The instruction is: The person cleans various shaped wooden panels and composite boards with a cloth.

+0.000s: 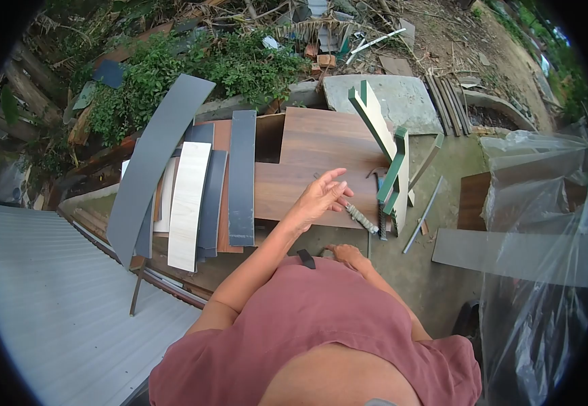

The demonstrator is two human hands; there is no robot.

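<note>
My left hand is raised in front of my body, over the brown wood-grain panels. Its fingers are apart and I see nothing in them. Just beyond its fingertips lies a tool with a cord-wrapped handle; the rest of it is partly behind the hand. A hammer with a dark handle rests to the right of that. Held low at my waist, my right hand has its fingers partly hidden by the shirt, and whether they grip anything I cannot make out.
Grey boards and a whitish board lean at left. Green-edged angled pieces stand at right, near a thin metal bar. Clear plastic sheeting hangs far right. Corrugated metal roofing fills the lower left.
</note>
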